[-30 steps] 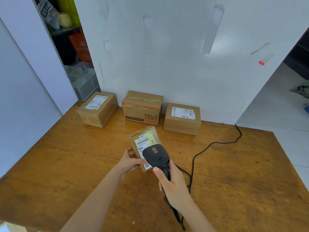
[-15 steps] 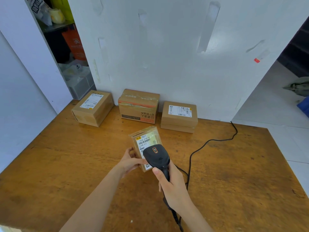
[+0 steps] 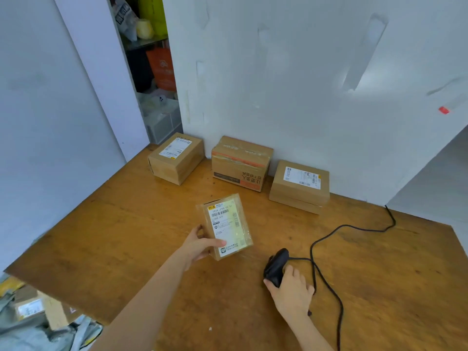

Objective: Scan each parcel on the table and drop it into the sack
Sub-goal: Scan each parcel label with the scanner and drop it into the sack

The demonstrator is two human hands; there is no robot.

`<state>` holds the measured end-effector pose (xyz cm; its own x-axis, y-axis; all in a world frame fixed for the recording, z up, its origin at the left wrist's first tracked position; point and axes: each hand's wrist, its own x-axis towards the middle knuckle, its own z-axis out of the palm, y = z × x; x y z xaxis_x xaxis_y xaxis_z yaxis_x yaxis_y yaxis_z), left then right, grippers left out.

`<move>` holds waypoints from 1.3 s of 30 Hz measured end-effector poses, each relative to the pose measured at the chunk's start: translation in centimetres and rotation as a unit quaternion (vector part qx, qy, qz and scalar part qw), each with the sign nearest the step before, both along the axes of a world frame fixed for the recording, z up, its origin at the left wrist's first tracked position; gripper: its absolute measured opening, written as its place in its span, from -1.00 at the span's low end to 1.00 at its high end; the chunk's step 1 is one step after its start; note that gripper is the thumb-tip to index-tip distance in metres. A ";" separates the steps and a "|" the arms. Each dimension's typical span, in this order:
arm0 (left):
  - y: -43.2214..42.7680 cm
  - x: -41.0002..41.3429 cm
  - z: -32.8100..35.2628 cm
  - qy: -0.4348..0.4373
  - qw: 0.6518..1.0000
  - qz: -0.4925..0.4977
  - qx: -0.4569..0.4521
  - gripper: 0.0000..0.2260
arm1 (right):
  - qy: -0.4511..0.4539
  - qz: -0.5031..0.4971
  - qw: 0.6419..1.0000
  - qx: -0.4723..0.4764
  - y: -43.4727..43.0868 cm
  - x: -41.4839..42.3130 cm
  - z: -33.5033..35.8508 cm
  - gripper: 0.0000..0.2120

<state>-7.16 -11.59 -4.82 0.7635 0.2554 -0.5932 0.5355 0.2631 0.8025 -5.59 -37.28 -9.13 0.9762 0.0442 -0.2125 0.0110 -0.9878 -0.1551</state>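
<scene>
On the table [image 3: 379, 287], scanner lowered: scan looks finished.
Right hand [image 3: 293, 290] has set the scanner [image 3: 276, 267] down, fingers wrapped around it; left hand [image 3: 200, 245] grips the labelled parcel [image 3: 228, 225], ready for the sack [image 3: 38, 330] at lower left.

"102A J756" and "J756" on held parcel's label [image 3: 226, 228]

The handle of the scanner [image 3: 276, 268] is covered by the right hand [image 3: 293, 291], its cable [image 3: 336, 300] is cut off at the bottom edge, and the sack [image 3: 38, 328] is blurred and half hidden under the table [image 3: 126, 249].
</scene>
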 end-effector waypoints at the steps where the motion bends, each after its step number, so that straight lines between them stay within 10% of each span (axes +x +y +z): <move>1: 0.2 -0.5 0.1 0.003 1.000 0.009 0.002 0.01 | 0.012 0.010 1.000 -0.010 0.0 0.1 -0.3 -0.29; 7: 2.2 -4.3 0.4 0.002 0.997 0.080 -0.007 -0.05 | -0.001 0.006 0.998 -0.060 2.4 -0.5 2.0 -0.26; 13: 6.8 -10.3 1.5 -0.013 0.990 0.140 -0.018 -0.09 | -0.014 0.165 0.940 0.297 11.6 -2.4 5.6 -0.53; 19: 13.7 -18.2 2.2 -0.045 0.974 0.212 -0.059 -0.13 | 0.111 0.282 0.869 0.390 23.7 -8.1 6.8 -0.48; 30: 31.5 -34.8 3.9 -0.045 0.958 0.283 0.013 -0.58 | 0.142 0.307 0.833 0.437 44.5 -23.3 5.9 -0.50; 39: 45.6 -39.3 1.5 -0.032 0.931 0.357 0.073 -0.54 | 0.207 0.361 0.807 0.419 60.7 -27.1 3.8 -0.64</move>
<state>-46.43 33.99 -3.33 0.4006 0.7853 -0.4721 0.2167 0.4194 0.8816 -32.67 23.38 -5.30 0.4851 0.8670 -0.1141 0.3132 -0.2941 -0.9030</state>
